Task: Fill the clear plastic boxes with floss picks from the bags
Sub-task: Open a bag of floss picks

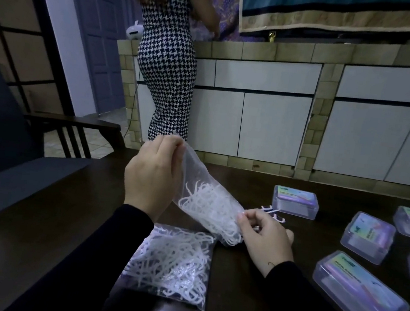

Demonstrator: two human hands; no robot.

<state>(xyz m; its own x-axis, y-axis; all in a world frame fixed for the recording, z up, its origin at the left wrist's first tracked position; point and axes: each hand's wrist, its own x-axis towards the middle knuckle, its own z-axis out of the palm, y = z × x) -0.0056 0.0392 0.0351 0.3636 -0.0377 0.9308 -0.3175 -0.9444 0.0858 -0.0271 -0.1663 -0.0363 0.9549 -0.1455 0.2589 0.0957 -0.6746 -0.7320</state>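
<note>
My left hand [154,175] pinches the top edge of a clear bag of white floss picks [208,204] and holds it lifted and tilted over the dark table [84,218]. My right hand [264,235] grips the bag's lower end, where the picks are bunched. A second bag of floss picks [174,261] lies flat on the table below my left forearm. Several clear plastic boxes with coloured labels lie shut on the right, the nearest [359,293] by my right forearm, another [295,202] farther back. A few loose floss picks [273,212] lie beside that far box.
A person in a houndstooth dress [168,56] stands beyond the table at a tiled counter [275,48] with white cabinet doors. A dark chair [56,125] stands to the left of the table.
</note>
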